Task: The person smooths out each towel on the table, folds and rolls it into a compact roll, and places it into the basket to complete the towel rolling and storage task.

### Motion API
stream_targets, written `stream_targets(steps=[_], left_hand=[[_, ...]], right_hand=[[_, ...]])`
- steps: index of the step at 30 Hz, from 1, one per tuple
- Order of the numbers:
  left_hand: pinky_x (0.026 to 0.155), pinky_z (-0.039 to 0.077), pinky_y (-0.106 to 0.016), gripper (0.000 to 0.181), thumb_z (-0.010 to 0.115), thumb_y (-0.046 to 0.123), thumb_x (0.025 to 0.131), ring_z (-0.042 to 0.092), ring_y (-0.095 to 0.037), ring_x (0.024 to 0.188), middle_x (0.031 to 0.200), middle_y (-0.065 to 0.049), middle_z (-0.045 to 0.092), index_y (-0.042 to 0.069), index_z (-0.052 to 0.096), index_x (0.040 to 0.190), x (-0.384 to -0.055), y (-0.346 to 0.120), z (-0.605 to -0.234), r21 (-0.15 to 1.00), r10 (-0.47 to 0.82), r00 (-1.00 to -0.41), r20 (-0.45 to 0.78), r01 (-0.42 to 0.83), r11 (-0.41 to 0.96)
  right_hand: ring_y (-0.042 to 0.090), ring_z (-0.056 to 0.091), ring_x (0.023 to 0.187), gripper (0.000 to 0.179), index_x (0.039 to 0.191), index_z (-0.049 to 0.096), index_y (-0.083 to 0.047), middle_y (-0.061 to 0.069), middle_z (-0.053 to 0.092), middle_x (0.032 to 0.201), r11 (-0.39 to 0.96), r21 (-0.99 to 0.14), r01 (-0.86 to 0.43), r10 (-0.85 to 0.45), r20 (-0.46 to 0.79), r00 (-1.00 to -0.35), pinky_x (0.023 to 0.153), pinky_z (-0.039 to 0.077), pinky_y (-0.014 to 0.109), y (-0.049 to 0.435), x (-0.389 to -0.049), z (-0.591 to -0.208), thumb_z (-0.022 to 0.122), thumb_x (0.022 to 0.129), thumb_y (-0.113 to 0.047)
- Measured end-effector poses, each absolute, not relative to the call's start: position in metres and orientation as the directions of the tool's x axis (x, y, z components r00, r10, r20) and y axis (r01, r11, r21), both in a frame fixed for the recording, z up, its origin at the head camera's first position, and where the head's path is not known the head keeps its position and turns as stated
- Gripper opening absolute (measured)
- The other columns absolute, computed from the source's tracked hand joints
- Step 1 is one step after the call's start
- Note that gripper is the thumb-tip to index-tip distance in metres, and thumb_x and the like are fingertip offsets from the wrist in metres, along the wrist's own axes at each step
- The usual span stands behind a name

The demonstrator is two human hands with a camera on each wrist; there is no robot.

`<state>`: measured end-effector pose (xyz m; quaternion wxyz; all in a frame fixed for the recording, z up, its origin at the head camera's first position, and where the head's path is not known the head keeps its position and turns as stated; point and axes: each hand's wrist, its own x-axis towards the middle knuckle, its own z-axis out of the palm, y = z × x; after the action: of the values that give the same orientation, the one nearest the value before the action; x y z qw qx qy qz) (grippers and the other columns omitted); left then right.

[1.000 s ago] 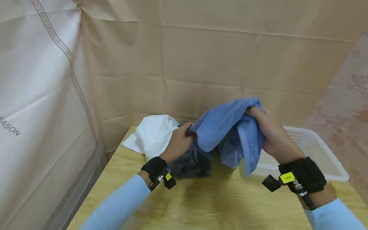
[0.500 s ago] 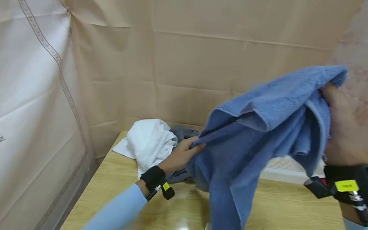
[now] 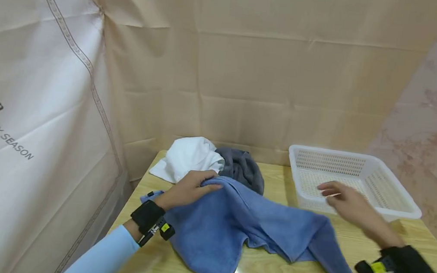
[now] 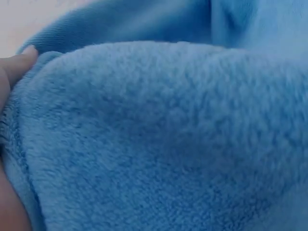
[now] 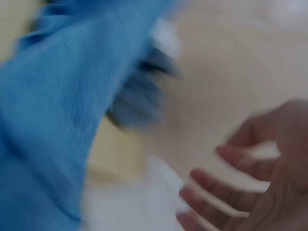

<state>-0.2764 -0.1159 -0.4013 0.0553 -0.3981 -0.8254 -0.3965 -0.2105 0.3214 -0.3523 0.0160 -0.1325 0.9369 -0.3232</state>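
Observation:
A blue fleecy towel (image 3: 214, 231) lies crumpled across the front of the wooden table, one end trailing to the right. My left hand (image 3: 190, 189) pinches its upper folded edge between thumb and fingers. In the left wrist view the fuzzy towel (image 4: 159, 125) fills most of the picture, with the thumb and part of the hand at the left edge. My right hand (image 3: 352, 207) is off the towel, fingers loosely bent with nothing in them, and overlaps the front rim of the white basket in the head view. The right wrist view shows those fingers (image 5: 226, 192) spread apart, blurred.
Behind the towel, a white cloth (image 3: 191, 156) and a dark grey cloth (image 3: 241, 169) lie bunched side by side. A white perforated plastic basket (image 3: 393, 186) stands at the back right of the wooden table (image 3: 273, 178). Beige fabric (image 3: 247, 78) hangs behind.
The towel was lifted and stretched up to the right between both hands, then came down onto the table. My right hand has let go of it; the left has kept hold.

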Motion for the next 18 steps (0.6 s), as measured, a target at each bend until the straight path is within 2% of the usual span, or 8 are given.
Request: stream_targets(steps=[1,3,6,8,10,12,15,18], left_hand=[[0.079,0.048,-0.030,0.009,0.065,0.032,0.103,0.059,-0.007,0.086,0.093,0.013,0.063,0.024,0.068,0.107,-0.277,-0.112,-0.402,0.597,0.627,-0.660,0.414,0.717,0.360],[0.083,0.050,-0.031,0.013,0.066,0.030,0.103,0.061,-0.006,0.090,0.100,0.013,0.066,0.022,0.069,0.112,-0.276,-0.106,-0.404,0.574,0.636,-0.644,0.425,0.735,0.360],[0.086,0.051,-0.032,0.025,0.074,0.036,0.096,0.062,-0.006,0.095,0.107,0.012,0.068,0.021,0.070,0.116,-0.275,-0.103,-0.405,0.544,0.622,-0.665,0.414,0.728,0.417],[0.083,0.052,-0.033,0.035,0.082,0.040,0.089,0.062,-0.008,0.095,0.107,0.011,0.067,0.022,0.069,0.117,-0.273,-0.109,-0.411,0.478,0.621,-0.688,0.375,0.718,0.506],[0.081,0.052,-0.034,0.039,0.088,0.035,0.083,0.062,-0.009,0.094,0.105,0.009,0.066,0.022,0.070,0.115,-0.273,-0.122,-0.417,0.376,0.627,-0.704,0.333,0.709,0.596],[0.078,0.053,-0.035,0.034,0.089,0.024,0.081,0.064,-0.012,0.091,0.100,0.007,0.066,0.020,0.072,0.110,-0.275,-0.139,-0.425,0.273,0.621,-0.721,0.307,0.692,0.669],[0.072,0.053,-0.037,0.021,0.084,0.007,0.080,0.064,-0.014,0.082,0.088,0.006,0.067,0.018,0.073,0.095,-0.279,-0.167,-0.436,0.224,0.553,-0.778,0.298,0.620,0.752],[0.070,0.053,-0.038,0.016,0.080,0.001,0.083,0.065,-0.015,0.079,0.083,0.004,0.069,0.015,0.075,0.089,-0.282,-0.193,-0.441,0.262,0.457,-0.835,0.306,0.535,0.803]], right_hand=[[0.041,0.066,0.104,0.038,0.135,0.056,0.005,0.028,0.065,0.120,0.750,-0.601,-0.277,-0.294,0.073,-0.953,0.077,0.054,0.043,0.301,-0.211,-0.369,0.061,0.103,-0.015],[0.039,0.065,0.105,0.055,0.141,0.053,0.000,0.027,0.063,0.124,0.763,-0.573,-0.298,-0.325,0.057,-0.944,0.079,0.055,0.048,0.259,-0.212,-0.400,0.069,0.099,-0.032],[0.042,0.063,0.102,0.077,0.148,0.046,-0.001,0.028,0.058,0.125,0.828,-0.447,-0.339,-0.372,0.015,-0.928,0.079,0.054,0.054,0.222,-0.214,-0.439,0.078,0.091,-0.042],[0.039,0.064,0.092,0.065,0.141,0.052,-0.001,0.024,0.060,0.115,0.867,-0.329,-0.375,-0.382,0.045,-0.923,0.071,0.054,0.052,0.215,-0.216,-0.458,0.080,0.088,-0.027],[0.034,0.064,0.077,0.043,0.121,0.062,0.000,0.018,0.063,0.096,0.881,-0.225,-0.416,-0.393,0.141,-0.909,0.061,0.053,0.047,0.220,-0.218,-0.468,0.078,0.081,-0.005],[0.028,0.061,0.066,0.027,0.098,0.064,-0.004,0.009,0.060,0.079,0.889,-0.172,-0.423,-0.381,0.231,-0.895,0.054,0.049,0.042,0.232,-0.222,-0.468,0.072,0.075,0.009],[0.020,0.056,0.060,0.023,0.082,0.061,-0.008,0.002,0.057,0.068,0.889,-0.212,-0.405,-0.325,0.328,-0.887,0.053,0.045,0.040,0.256,-0.228,-0.453,0.063,0.077,0.014],[0.017,0.046,0.059,0.020,0.087,0.065,-0.007,0.001,0.059,0.070,0.868,-0.308,-0.389,-0.281,0.340,-0.897,0.056,0.040,0.038,0.280,-0.231,-0.425,0.057,0.082,0.010]])
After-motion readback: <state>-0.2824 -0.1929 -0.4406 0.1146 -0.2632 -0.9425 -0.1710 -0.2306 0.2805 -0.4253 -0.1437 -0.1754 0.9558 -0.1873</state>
